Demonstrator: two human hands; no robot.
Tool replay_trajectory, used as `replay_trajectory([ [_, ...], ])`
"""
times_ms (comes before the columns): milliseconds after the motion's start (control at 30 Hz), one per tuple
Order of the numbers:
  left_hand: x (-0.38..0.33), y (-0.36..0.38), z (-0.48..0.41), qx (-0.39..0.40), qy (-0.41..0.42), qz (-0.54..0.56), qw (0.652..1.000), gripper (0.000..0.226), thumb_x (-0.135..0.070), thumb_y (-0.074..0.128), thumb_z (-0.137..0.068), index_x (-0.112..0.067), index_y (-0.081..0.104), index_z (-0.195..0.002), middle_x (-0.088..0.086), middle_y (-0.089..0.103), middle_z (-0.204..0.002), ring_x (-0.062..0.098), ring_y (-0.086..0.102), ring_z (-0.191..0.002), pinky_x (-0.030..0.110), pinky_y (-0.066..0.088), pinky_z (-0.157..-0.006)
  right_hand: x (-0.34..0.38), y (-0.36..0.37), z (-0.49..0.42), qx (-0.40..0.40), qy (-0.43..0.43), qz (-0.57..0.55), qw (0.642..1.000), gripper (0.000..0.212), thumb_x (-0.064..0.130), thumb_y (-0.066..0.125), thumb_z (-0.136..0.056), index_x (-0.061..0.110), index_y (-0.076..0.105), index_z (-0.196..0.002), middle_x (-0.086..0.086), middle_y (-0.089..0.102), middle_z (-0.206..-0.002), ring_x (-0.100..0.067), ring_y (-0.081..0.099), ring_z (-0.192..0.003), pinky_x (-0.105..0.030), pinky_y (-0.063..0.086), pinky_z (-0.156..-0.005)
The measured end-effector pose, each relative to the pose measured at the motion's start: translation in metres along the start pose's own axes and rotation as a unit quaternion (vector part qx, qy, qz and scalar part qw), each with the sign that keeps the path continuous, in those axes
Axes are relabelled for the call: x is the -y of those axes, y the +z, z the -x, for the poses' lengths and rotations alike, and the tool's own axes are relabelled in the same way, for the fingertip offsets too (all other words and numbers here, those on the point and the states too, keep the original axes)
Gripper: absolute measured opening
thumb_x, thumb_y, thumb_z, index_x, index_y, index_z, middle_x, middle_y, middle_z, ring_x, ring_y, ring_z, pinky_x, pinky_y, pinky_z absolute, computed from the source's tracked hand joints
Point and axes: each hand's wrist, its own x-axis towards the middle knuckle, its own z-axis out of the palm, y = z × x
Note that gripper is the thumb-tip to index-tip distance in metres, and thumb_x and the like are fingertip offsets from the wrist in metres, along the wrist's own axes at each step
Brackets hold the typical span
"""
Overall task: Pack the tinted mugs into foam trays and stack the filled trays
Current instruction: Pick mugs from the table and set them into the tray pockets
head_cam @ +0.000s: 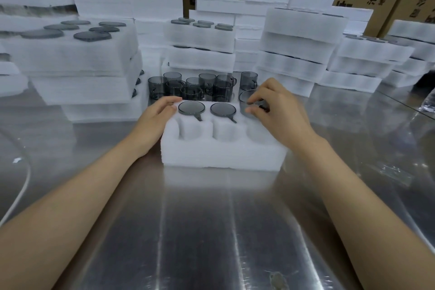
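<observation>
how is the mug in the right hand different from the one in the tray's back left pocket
The back-left mug sits fully down, rim level with the foam tray; the held mug stands higher, not yet seated. The back-left mug is free, with the left hand resting on the foam beside it; the held mug is pinched by the right hand. Both are smoky grey glass.

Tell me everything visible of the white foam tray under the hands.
The foam tray is a white block lying flat on the metal table. It has six round pockets in two rows. The near three are empty; two tinted mugs sit sunk in the far row, handles in slots. The left hand rests on its far left corner; the right hand pinches a third mug at the far right pocket.
</observation>
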Motion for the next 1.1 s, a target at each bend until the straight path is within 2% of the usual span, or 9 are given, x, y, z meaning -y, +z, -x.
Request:
replay_trajectory([
  [100, 0.000, 0.000, 0.000, 0.001, 0.001, 0.003, 1.000, 0.026, -0.019, 0.044, -0.101, -0.029, 0.062, -0.117, -0.014, 0.064, -0.110, 0.000, 0.058, -0.099, 0.016, 0.042, -0.080, -0.002, -0.002, -0.002, -0.036, 0.030, -0.059, 0.997, 0.025, 0.032, 0.049, -0.099, 0.021, 0.065, -0.114, 0.007, 0.055, -0.116, -0.012, 0.051, -0.098, -0.036, 0.044, -0.088],
  [167, 0.000, 0.000, 0.000, 0.003, 0.005, 0.001, 1.000, 0.026, -0.019, 0.044, -0.101, -0.029, 0.062, -0.117, -0.017, 0.064, -0.111, -0.002, 0.058, -0.100, 0.015, 0.042, -0.082, -0.005, -0.003, -0.003, 0.032, 0.046, -0.082, 0.995, 0.039, 0.032, 0.037, -0.104, 0.021, 0.049, -0.139, 0.004, 0.045, -0.144, -0.016, 0.038, -0.132, -0.037, 0.028, -0.112],
  [233, 0.000, 0.000, 0.001, 0.000, 0.006, -0.002, 1.000, 0.025, -0.019, 0.045, -0.101, -0.030, 0.061, -0.116, -0.019, 0.063, -0.112, -0.004, 0.057, -0.101, 0.015, 0.041, -0.082, -0.008, -0.002, -0.002, 0.136, 0.044, -0.075, 0.987, 0.047, 0.033, 0.031, -0.104, 0.024, 0.028, -0.150, 0.007, 0.024, -0.158, -0.010, 0.016, -0.146, -0.034, 0.010, -0.119],
  [500, -0.002, 0.000, 0.001, -0.003, 0.003, -0.007, 1.000, 0.025, -0.020, 0.044, -0.100, -0.031, 0.061, -0.116, -0.017, 0.063, -0.110, -0.003, 0.057, -0.099, 0.013, 0.042, -0.078, -0.017, -0.004, -0.003, 0.360, 0.107, 0.051, 0.926, 0.076, 0.069, 0.017, -0.089, 0.032, 0.000, -0.154, 0.019, -0.008, -0.159, -0.014, -0.008, -0.148, -0.048, -0.003, -0.120],
  [667, -0.001, 0.000, 0.001, -0.004, 0.002, -0.015, 1.000, 0.027, -0.021, 0.044, -0.101, -0.030, 0.061, -0.119, -0.015, 0.062, -0.116, 0.001, 0.056, -0.106, 0.020, 0.041, -0.086, -0.015, -0.004, -0.007, 0.388, 0.106, 0.083, 0.912, 0.068, 0.066, 0.017, -0.092, 0.037, 0.006, -0.152, 0.020, -0.013, -0.158, -0.018, -0.012, -0.148, -0.050, -0.006, -0.119],
  [767, -0.003, 0.001, 0.002, -0.008, 0.001, -0.012, 1.000, 0.026, -0.020, 0.044, -0.100, -0.032, 0.061, -0.116, -0.017, 0.062, -0.115, -0.002, 0.056, -0.105, 0.017, 0.041, -0.083, -0.019, -0.002, -0.006, 0.359, 0.107, 0.022, 0.927, 0.066, 0.068, 0.022, -0.090, 0.036, 0.033, -0.147, 0.021, 0.003, -0.159, -0.013, -0.003, -0.149, -0.047, 0.001, -0.120],
  [867, -0.002, 0.001, 0.002, -0.009, 0.001, -0.013, 1.000, 0.027, -0.020, 0.044, -0.100, -0.030, 0.062, -0.119, -0.015, 0.063, -0.118, -0.001, 0.055, -0.108, 0.018, 0.041, -0.089, -0.026, 0.008, 0.001, 0.190, 0.197, -0.248, 0.929, 0.038, 0.058, 0.039, -0.095, 0.039, 0.068, -0.110, 0.029, 0.053, -0.131, -0.004, 0.043, -0.131, -0.024, 0.033, -0.107],
  [967, 0.001, 0.001, 0.000, -0.012, 0.006, -0.016, 1.000, 0.028, -0.021, 0.044, -0.100, -0.029, 0.062, -0.121, -0.015, 0.061, -0.121, 0.003, 0.053, -0.116, 0.020, 0.039, -0.094, -0.044, 0.029, -0.001, -0.047, 0.304, -0.411, 0.858, 0.026, 0.027, 0.047, -0.100, 0.018, 0.072, -0.101, 0.004, 0.070, -0.114, -0.011, 0.065, -0.097, -0.028, 0.049, -0.093],
  [1100, 0.005, 0.003, -0.003, -0.016, 0.010, -0.012, 1.000, 0.029, -0.019, 0.042, -0.100, -0.033, 0.062, -0.116, -0.019, 0.062, -0.117, 0.006, 0.054, -0.115, 0.028, 0.040, -0.100, -0.073, 0.057, -0.023, -0.116, 0.358, -0.372, 0.849, 0.025, 0.008, 0.042, -0.098, 0.008, 0.065, -0.107, -0.011, 0.067, -0.117, -0.012, 0.061, -0.081, -0.023, 0.051, -0.077],
])
